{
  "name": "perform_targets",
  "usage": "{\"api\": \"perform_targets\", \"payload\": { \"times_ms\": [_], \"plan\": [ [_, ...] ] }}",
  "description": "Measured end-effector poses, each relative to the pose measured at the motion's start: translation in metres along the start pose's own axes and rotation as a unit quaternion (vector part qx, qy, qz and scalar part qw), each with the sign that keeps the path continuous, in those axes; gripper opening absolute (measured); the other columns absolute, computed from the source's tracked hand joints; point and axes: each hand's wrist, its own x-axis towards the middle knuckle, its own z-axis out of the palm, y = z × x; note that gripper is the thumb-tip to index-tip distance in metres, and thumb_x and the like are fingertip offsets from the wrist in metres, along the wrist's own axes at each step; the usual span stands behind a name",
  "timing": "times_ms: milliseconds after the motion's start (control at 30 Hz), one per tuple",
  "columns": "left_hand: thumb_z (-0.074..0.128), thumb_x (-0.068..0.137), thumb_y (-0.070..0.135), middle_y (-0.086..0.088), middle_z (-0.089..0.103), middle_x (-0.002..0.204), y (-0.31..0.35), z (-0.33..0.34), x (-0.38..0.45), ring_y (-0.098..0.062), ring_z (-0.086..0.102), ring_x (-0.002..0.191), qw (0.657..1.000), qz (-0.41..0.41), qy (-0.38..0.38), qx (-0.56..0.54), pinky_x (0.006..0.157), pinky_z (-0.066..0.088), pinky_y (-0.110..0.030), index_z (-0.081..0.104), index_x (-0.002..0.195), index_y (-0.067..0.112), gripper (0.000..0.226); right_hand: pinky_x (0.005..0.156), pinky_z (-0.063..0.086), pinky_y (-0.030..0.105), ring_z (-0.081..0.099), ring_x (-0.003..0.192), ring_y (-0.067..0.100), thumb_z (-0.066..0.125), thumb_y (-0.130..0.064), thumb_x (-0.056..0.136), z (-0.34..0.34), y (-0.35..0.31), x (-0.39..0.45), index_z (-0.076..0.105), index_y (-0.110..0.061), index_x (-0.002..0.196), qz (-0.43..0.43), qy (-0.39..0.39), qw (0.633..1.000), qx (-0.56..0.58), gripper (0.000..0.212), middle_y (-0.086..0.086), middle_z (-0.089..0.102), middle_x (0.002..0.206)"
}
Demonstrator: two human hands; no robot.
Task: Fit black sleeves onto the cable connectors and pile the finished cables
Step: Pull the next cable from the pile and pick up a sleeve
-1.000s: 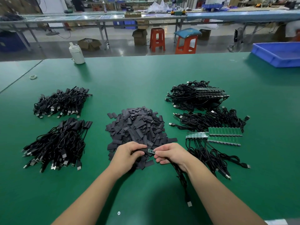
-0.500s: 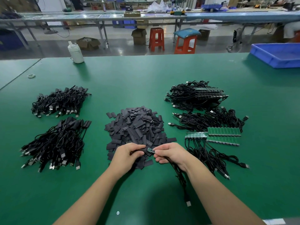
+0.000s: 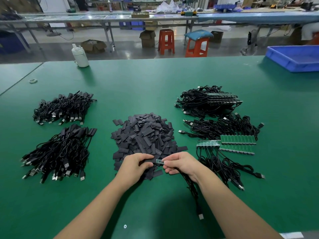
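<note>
on a wide green table (image 3: 155, 83) in a workshop, everything laid out in groups. nearest, below the wrists, a black cable (image 3: 194, 190) trailing toward the near edge, with its usb plug (image 3: 200, 216) flat on the green. just above, the left hand (image 3: 136, 165) with fingers curled, pinching a black sleeve (image 3: 150, 160) at the near edge of the sleeve pile (image 3: 146, 135). facing it, the right hand (image 3: 181, 163) pinching the cable's small green connector board (image 3: 159, 161) between thumb and forefinger, the board's tip touching the sleeve's mouth; could not tell how far inside. both hands closed on their parts, nearly meeting over the pile.

to the left, two finished heaps of sleeved cables: the nearer heap (image 3: 58, 152) and the farther heap (image 3: 63, 107), apart from each other. to the right, unsleeved cables with rows of bare green boards (image 3: 238, 139), then a farther black bundle (image 3: 208, 100).

further away, a white bottle (image 3: 79, 56) upright near the far table edge, a blue tray (image 3: 296, 57) at the far right corner. beyond the table, two orange stools (image 3: 166, 41), cardboard boxes on the floor and long workbenches (image 3: 120, 16).
</note>
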Motion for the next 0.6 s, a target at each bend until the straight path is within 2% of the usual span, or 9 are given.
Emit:
{"api": "perform_targets", "payload": {
  "times_ms": [133, 300, 400, 467, 600],
  "plan": [
    [0.076, 0.084, 0.022, 0.021, 0.069, 0.095, 0.002, -0.0017, 0.0016, 0.008, 0.061, 0.09, 0.999, 0.026, -0.018, 0.021, 0.082, 0.041, -0.008, 0.074, 0.109, 0.031, 0.027, 0.065, 0.057, 0.022, 0.072, 0.075, 0.015, 0.073, -0.007, 0.089, -0.0015, 0.0007, 0.0004, 0.074, -0.009, 0.101, 0.0, -0.001, 1.0, 0.011, 0.013, 0.01, 0.077, 0.086],
    [0.075, 0.085, 0.023, 0.019, 0.069, 0.1, 0.0034, -0.0037, 0.0033, 0.005, 0.06, 0.094, 0.998, 0.04, -0.028, 0.044, 0.083, 0.038, -0.004, 0.073, 0.112, 0.031, 0.028, 0.065, 0.057, 0.022, 0.072, 0.075, 0.016, 0.072, -0.005, 0.089, -0.0022, 0.0012, 0.0004, 0.074, -0.007, 0.103, 0.002, -0.001, 1.0, 0.019, 0.014, 0.012, 0.076, 0.087],
    [0.076, 0.084, 0.022, 0.018, 0.07, 0.1, 0.0044, -0.0037, 0.0038, 0.005, 0.06, 0.093, 0.998, 0.043, -0.028, 0.043, 0.083, 0.038, -0.003, 0.074, 0.111, 0.031, 0.029, 0.066, 0.057, 0.022, 0.072, 0.075, 0.015, 0.072, -0.005, 0.089, -0.0025, 0.0008, 0.0001, 0.074, -0.006, 0.104, 0.001, 0.001, 1.0, 0.02, 0.015, 0.011, 0.076, 0.087],
    [0.077, 0.083, 0.021, 0.018, 0.071, 0.099, 0.0055, -0.0054, 0.0051, 0.005, 0.062, 0.092, 0.998, 0.033, -0.038, 0.028, 0.085, 0.042, -0.007, 0.074, 0.109, 0.031, 0.028, 0.066, 0.057, 0.023, 0.072, 0.076, 0.016, 0.072, -0.005, 0.089, -0.0029, 0.0005, -0.0003, 0.074, -0.006, 0.104, 0.0, 0.0, 1.0, 0.019, 0.015, 0.011, 0.076, 0.088],
    [0.079, 0.081, 0.021, 0.016, 0.074, 0.086, 0.0061, -0.0088, 0.0074, 0.003, 0.066, 0.081, 0.998, -0.002, -0.06, -0.018, 0.079, 0.049, -0.013, 0.076, 0.104, 0.033, 0.026, 0.066, 0.058, 0.023, 0.072, 0.076, 0.017, 0.072, -0.004, 0.088, -0.0034, -0.0004, -0.0003, 0.073, -0.004, 0.105, 0.0, -0.005, 1.0, 0.028, 0.017, 0.013, 0.076, 0.089]
  ]
}}
